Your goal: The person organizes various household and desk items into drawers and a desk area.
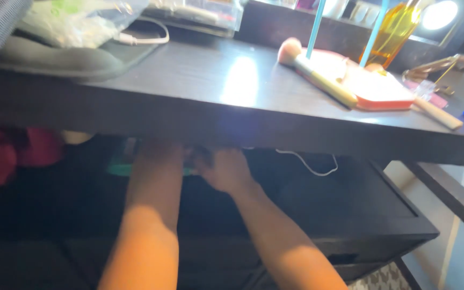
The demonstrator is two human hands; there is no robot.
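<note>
Reaching under dark desk (232,115), both arms work in shadow. Right hand (225,171) half-curled around something dark, grip unclear. Left hand (154,153) hidden by desk edge, near teal object (119,169). Risk: blind fumbling snags white cable (307,165), or jolt shakes makeup brush (318,75) off tabletop.

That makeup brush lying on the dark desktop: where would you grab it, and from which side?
Probably take the makeup brush by the middle of its long cream handle, coming down from above. It lies flat and slanted, its fluffy pink head toward the back and its handle end resting against the pink tray, so the near side of the handle is free for fingers.
</note>
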